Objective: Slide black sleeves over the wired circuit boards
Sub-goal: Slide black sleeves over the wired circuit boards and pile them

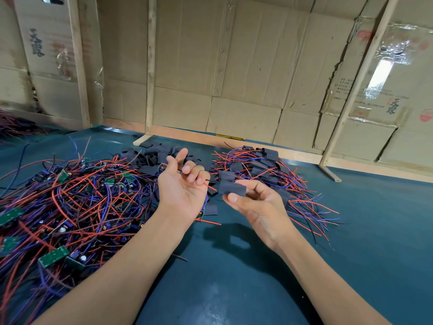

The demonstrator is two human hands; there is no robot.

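Note:
My right hand (251, 205) pinches a flat black sleeve (232, 188) between thumb and fingers, held above the table. My left hand (181, 184) is raised palm up just left of it, fingers curled around the wires of a circuit board; a red wire end (209, 186) pokes out toward the sleeve, and the board (203, 210) hangs mostly hidden behind the hand. A big tangle of bare green boards with red, blue and black wires (70, 202) lies at the left. Loose black sleeves (159, 158) are heaped behind my left hand. Sleeved boards (264, 170) are piled at the right.
The blue-green table mat (234, 289) stretches toward me under my forearms. Cardboard walls on a wooden frame (150, 66) close the back and sides. One loose sleeve (210, 208) and a stray red wire (208, 222) lie below my hands.

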